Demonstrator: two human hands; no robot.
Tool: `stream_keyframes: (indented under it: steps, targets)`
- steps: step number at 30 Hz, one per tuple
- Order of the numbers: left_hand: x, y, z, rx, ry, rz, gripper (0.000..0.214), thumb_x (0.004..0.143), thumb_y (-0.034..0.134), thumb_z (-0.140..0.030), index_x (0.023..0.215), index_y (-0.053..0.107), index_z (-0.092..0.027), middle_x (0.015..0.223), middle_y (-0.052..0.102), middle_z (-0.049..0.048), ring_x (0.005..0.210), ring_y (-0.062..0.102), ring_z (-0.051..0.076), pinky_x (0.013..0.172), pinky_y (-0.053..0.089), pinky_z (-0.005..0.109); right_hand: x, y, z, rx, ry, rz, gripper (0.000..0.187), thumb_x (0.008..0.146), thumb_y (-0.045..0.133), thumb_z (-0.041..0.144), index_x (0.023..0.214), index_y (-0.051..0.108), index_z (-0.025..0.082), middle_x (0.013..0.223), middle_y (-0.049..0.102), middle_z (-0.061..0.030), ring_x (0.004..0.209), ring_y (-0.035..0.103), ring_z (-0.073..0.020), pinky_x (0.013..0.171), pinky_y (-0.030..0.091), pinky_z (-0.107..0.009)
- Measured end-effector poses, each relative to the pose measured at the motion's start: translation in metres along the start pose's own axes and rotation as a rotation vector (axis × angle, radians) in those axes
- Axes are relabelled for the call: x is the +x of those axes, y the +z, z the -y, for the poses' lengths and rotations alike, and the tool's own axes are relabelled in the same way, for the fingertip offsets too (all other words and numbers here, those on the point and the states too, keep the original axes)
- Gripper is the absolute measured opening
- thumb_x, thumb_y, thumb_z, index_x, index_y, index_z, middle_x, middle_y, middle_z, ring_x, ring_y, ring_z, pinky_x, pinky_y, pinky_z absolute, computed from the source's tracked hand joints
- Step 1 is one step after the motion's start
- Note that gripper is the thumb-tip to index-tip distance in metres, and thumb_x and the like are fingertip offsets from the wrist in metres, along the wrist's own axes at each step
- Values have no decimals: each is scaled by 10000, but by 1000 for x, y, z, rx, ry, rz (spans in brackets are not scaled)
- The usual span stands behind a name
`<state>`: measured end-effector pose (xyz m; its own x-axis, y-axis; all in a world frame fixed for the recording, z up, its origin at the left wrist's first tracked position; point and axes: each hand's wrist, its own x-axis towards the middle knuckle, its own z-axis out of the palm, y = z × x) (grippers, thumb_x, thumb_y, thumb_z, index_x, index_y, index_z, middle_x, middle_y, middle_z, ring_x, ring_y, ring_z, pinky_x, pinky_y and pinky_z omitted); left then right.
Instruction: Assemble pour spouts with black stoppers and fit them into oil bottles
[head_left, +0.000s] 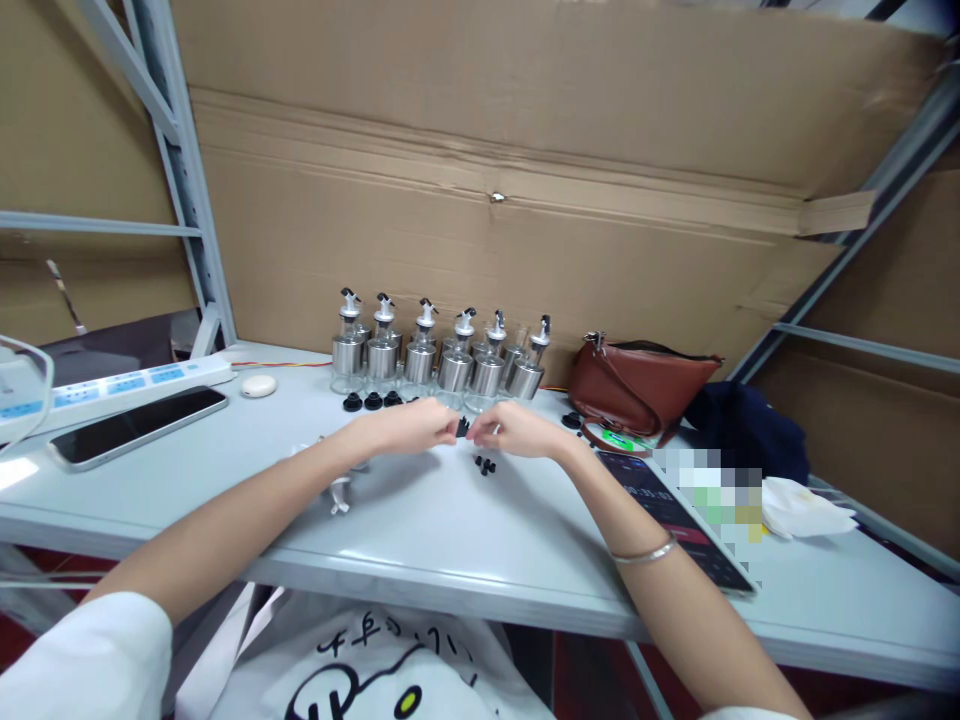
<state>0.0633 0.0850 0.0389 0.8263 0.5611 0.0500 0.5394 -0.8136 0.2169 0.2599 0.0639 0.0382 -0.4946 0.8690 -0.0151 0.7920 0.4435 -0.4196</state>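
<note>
My left hand is closed, its fingertips on a small black plastic part just above the table. Facing it, my right hand is pinched close to the same part; what its fingers hold, if anything, is too small to make out. Several tiny black pieces lie below the right hand. White spout parts rest under my left forearm, partly hidden. Behind the hands stand glass oil bottles with steel sleeves, several topped with white-and-black pourers. Black round caps lie in front of them.
A brown handbag and dark blue cloth sit at the right, near a tablet and white tissue. To the left are a phone, a power strip and a white round case. Cardboard walls the back.
</note>
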Motion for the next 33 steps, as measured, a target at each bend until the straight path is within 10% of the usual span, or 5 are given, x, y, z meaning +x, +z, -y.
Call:
stream_keyframes:
  steps: [6, 11, 19, 25, 33]
  targets:
    - [-3, -15, 3, -334, -37, -370, 237, 889, 436, -354, 761, 505, -167, 661, 579, -18, 587, 505, 107, 561, 360, 215, 6, 13, 19, 436, -96, -439, 321, 752, 605, 441, 854, 668, 144, 812, 714, -59, 733, 650, -176, 691, 504, -281]
    - [-6, -20, 3, -467, -9, -353, 274, 871, 440, -384, 730, 512, -161, 615, 556, -25, 538, 483, 92, 541, 368, 207, 10, 24, 27, 550, -106, -681, 245, 706, 666, 399, 791, 638, 170, 766, 705, -61, 729, 671, -198, 724, 534, -316]
    - [-20, -38, 82, 15, -275, -367, 265, 831, 376, -212, 973, 594, -162, 966, 660, 46, 870, 588, 162, 773, 422, 241, 8, 16, 22, 482, -111, -938, 201, 719, 633, 368, 726, 568, 178, 785, 648, -59, 739, 621, -181, 714, 528, -308]
    - [-38, -32, 120, 73, -399, -207, 204, 723, 468, -156, 841, 635, -153, 789, 671, 36, 708, 589, 150, 631, 407, 203, 6, 13, 19, 356, -99, -883, 192, 820, 507, 308, 879, 630, 173, 832, 671, -64, 704, 616, -164, 690, 502, -281]
    - [-36, -17, 128, 98, -440, -93, 179, 637, 530, -100, 750, 650, -168, 741, 654, 15, 703, 576, 148, 601, 379, 202, 16, 21, 1, -74, -55, -452, 129, 800, 576, 170, 835, 700, 171, 814, 669, -51, 670, 579, -135, 674, 442, -247]
